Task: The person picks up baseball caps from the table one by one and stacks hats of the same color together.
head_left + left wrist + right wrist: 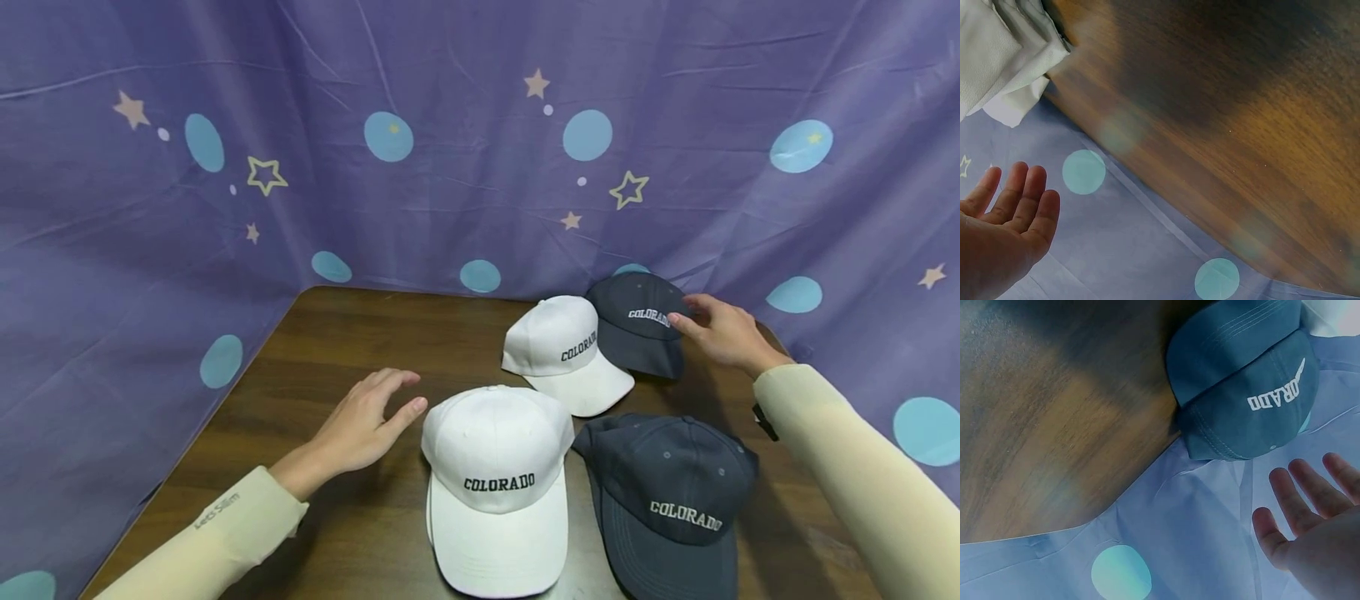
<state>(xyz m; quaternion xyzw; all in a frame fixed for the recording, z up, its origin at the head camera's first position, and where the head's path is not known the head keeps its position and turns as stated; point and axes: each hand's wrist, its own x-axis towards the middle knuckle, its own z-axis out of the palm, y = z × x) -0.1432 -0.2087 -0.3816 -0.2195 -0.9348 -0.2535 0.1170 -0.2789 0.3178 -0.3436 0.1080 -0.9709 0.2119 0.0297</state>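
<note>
Two white caps and two dark navy caps, all lettered COLORADO, lie on the wooden table. My left hand [365, 422], fingers spread and relaxed, hovers left of the front white cap [498, 450] and holds nothing. Behind it sits the rear white cap [558, 346], its brim tilted toward the front right. My right hand [723, 333] is at the right side of the rear navy cap [637, 308], thumb and fingers loosely bent; in the right wrist view they stand apart from that cap [1247, 387]. The front navy cap [667, 475] lies beside the front white one.
The wooden table [315, 350] ends at a purple curtain [450, 192] with stars and blue dots, which hangs close behind and on both sides. In the left wrist view, white cap fabric [997, 56] lies at the upper left.
</note>
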